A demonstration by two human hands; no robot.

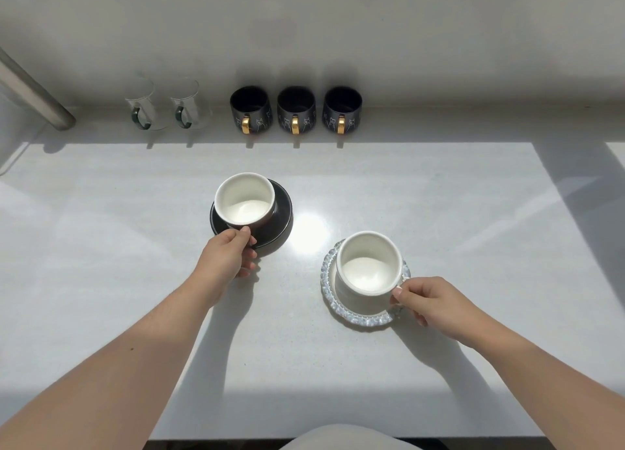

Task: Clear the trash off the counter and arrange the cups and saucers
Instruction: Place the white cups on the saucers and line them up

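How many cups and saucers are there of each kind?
Clear glass cups with green handles: 2
Black cups with gold handles: 3
White-inside cups: 2
Black saucer: 1
Glass saucer: 1
Total: 9

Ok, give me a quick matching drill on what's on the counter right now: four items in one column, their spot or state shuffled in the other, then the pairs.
Items:
1. black saucer
2. glass saucer
3. dark mugs with gold handles
4. clear glass mugs

Places or states:
A. back row, left end, a pair
B. under the cup held by the left hand
C. back row, three side by side
D. under the cup held by the right hand

Pairs: 1-B, 2-D, 3-C, 4-A
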